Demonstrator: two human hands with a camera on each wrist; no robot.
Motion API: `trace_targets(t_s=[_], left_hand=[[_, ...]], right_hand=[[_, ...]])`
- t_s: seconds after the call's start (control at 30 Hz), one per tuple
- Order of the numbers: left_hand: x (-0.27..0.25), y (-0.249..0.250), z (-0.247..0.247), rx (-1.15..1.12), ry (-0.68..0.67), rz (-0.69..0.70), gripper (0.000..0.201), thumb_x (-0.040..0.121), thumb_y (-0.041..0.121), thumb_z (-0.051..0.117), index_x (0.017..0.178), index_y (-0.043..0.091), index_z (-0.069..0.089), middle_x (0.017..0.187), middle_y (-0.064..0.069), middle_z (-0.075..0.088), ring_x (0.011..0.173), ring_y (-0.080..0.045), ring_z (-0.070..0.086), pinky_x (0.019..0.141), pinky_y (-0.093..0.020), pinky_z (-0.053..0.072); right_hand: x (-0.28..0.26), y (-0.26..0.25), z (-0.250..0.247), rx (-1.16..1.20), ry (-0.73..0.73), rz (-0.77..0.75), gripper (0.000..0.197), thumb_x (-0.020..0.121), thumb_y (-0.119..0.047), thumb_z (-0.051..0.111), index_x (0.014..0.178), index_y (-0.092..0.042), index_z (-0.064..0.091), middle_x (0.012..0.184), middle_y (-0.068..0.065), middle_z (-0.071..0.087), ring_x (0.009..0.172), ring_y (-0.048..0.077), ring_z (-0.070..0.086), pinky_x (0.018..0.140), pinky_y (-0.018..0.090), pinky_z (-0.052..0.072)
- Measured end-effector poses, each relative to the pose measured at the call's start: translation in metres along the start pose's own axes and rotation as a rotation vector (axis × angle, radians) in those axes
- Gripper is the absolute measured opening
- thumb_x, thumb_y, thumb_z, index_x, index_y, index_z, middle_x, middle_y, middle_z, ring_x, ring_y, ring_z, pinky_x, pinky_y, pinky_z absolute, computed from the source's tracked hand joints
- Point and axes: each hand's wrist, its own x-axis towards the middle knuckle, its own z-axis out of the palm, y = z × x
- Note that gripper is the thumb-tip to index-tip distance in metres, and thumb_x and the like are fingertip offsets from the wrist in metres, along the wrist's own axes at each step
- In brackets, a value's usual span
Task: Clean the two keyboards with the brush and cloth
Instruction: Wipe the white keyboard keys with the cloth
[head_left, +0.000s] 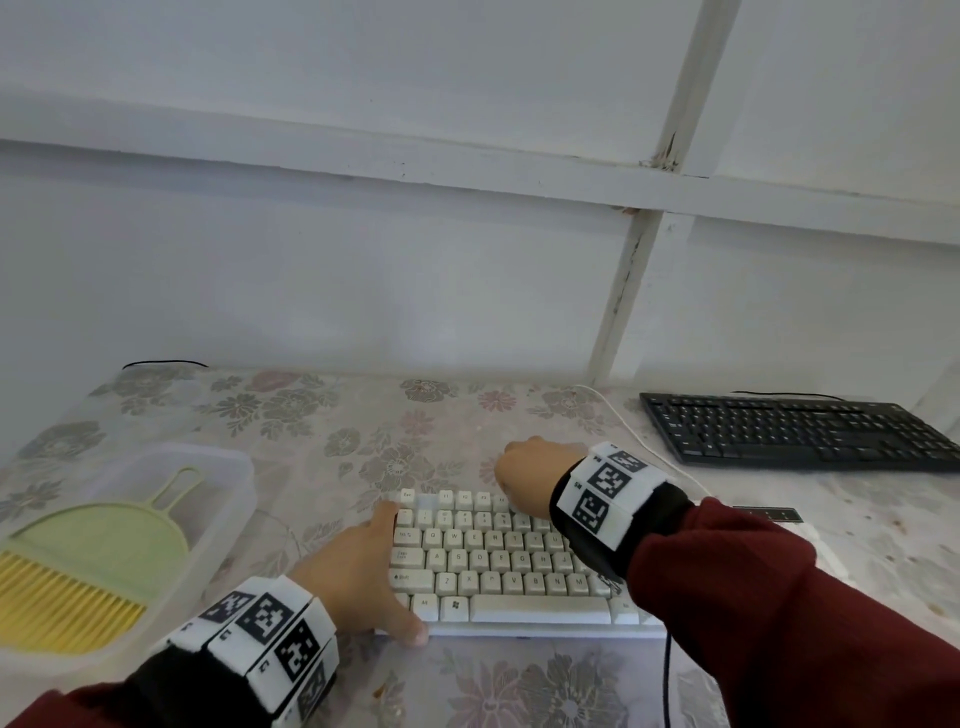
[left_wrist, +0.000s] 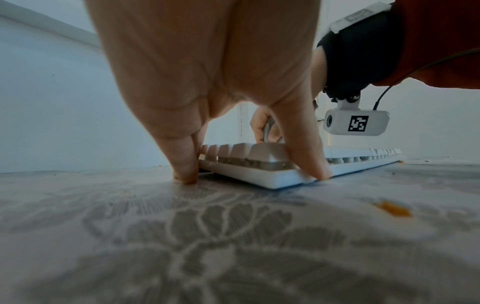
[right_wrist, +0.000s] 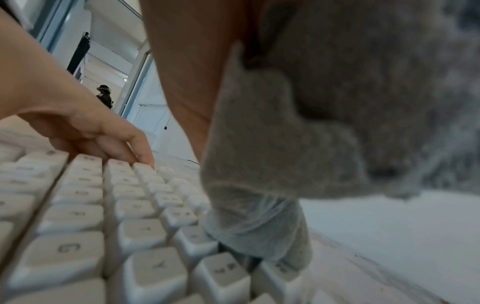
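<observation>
right hand hides the gripped cloth; left hand, fingers straight, steadies white keyboard

Two keyboards are counted on the table: one white keyboard and one black keyboard. One brush is seen, lying in one clear plastic container, and one grey cloth is found in the right-wrist view. Two hands are counted, a left hand and a right hand, each wrist being wrapped by one marker band, and one small black strip is seen on the table beyond the right forearm.
</observation>
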Motion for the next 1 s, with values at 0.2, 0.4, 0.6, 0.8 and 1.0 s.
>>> trace_targets(t_s=[0.2, 0.4, 0.6, 0.8, 1.0], left_hand=[[-0.001, -0.001, -0.001, -0.017, -0.009, -0.008, 0.107, 0.054, 0.039, 0.086, 0.137, 0.023, 0.02, 0.119, 0.012, 0.052, 0.108, -0.009, 0.052, 0.094, -0.025, 0.045], [-0.002, 0.001, -0.002, -0.016, -0.009, -0.011, 0.108, 0.055, 0.04, 0.085, 0.138, 0.024, 0.018, 0.118, 0.013, 0.052, 0.107, -0.008, 0.052, 0.094, -0.024, 0.045], [-0.003, 0.002, -0.002, -0.012, -0.01, -0.005, 0.107, 0.056, 0.041, 0.085, 0.137, 0.025, 0.016, 0.113, 0.016, 0.051, 0.104, -0.006, 0.052, 0.091, -0.02, 0.045], [-0.004, 0.004, -0.003, -0.012, -0.007, -0.009, 0.106, 0.057, 0.041, 0.085, 0.136, 0.026, 0.016, 0.108, 0.019, 0.051, 0.1, -0.005, 0.052, 0.086, -0.016, 0.043], [-0.005, 0.005, -0.003, -0.006, -0.019, -0.019, 0.108, 0.056, 0.041, 0.084, 0.138, 0.025, 0.016, 0.115, 0.016, 0.052, 0.105, -0.006, 0.052, 0.091, -0.019, 0.043]], right_hand=[[0.004, 0.007, 0.002, 0.043, 0.055, 0.021, 0.022, 0.093, 0.0, 0.041, 0.106, -0.001, 0.059, 0.116, 0.016, 0.054, 0.105, 0.033, 0.052, 0.079, 0.035, 0.041], [-0.013, 0.042, 0.006, 0.329, 0.086, 0.102, 0.029, 0.095, -0.012, 0.041, 0.111, -0.007, 0.065, 0.119, 0.006, 0.06, 0.107, 0.024, 0.057, 0.095, 0.031, 0.045], [-0.034, 0.041, 0.03, 0.421, 0.142, 0.012, 0.025, 0.089, -0.01, 0.04, 0.067, -0.015, 0.051, 0.084, -0.001, 0.038, 0.081, 0.022, 0.047, 0.066, 0.027, 0.033], [-0.035, 0.061, 0.037, 0.424, 0.114, 0.088, 0.035, 0.097, -0.019, 0.046, 0.131, -0.019, 0.056, 0.124, 0.005, 0.049, 0.115, 0.023, 0.049, 0.097, 0.027, 0.036], [-0.033, 0.084, 0.039, 0.382, 0.072, 0.229, 0.034, 0.096, -0.021, 0.047, 0.128, -0.016, 0.057, 0.132, 0.007, 0.051, 0.12, 0.022, 0.05, 0.1, 0.028, 0.037]])
